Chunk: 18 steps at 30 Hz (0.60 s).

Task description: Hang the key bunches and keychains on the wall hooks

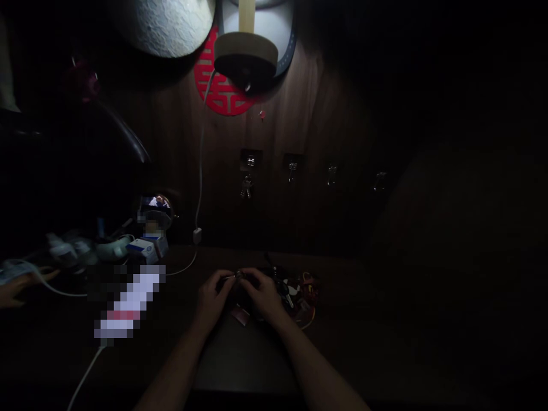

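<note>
My left hand (209,299) and my right hand (262,294) meet over the dark table (257,365), their fingertips pinching a small metal ring (238,274). The dim light hides much of its shape. Just right of my right hand lies a bunch of keys (285,291), beside a red and yellow cord ornament (309,288). A small red packet (240,315) lies below my hands, partly under them.
Several metal hooks (291,170) line the wood-panelled wall, and keys hang from one. A white cable (200,171) runs down the wall. A pixelated white strip (128,302) and small boxes (143,250) stand to the left, where another person's hand (21,288) shows.
</note>
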{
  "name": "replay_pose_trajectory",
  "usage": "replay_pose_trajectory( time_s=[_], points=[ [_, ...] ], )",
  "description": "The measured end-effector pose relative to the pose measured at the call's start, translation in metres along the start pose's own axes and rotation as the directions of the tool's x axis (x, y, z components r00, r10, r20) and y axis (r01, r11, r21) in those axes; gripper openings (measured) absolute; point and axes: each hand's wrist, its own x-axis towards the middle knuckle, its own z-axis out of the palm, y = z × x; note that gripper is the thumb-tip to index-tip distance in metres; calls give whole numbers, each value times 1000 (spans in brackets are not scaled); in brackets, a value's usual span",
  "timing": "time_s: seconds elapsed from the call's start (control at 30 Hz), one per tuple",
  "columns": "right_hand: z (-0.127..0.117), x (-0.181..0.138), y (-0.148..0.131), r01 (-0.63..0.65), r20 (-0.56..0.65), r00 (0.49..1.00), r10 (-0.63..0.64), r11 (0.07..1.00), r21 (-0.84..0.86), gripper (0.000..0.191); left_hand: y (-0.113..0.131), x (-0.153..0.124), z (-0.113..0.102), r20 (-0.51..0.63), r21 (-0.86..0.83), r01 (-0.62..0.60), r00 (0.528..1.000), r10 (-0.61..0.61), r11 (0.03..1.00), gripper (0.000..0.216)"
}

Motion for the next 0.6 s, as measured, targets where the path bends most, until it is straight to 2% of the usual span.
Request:
replay_pose_trajectory(
  time_s=[0.23,0.4,0.6],
  points=[
    [1,5,11,-23,-58,998,33,987,158,26,4,-1,-1,-6,-26,12,1000,-12,1000,19],
    [-2,6,6,-49,-96,993,72,975,217,22,3,0,-1,-47,-25,40,998,-41,999,22],
    [-3,5,-1,-78,-67,993,98,966,245,20,0,1,-3,-67,30,44,997,-42,999,27]
  ],
)
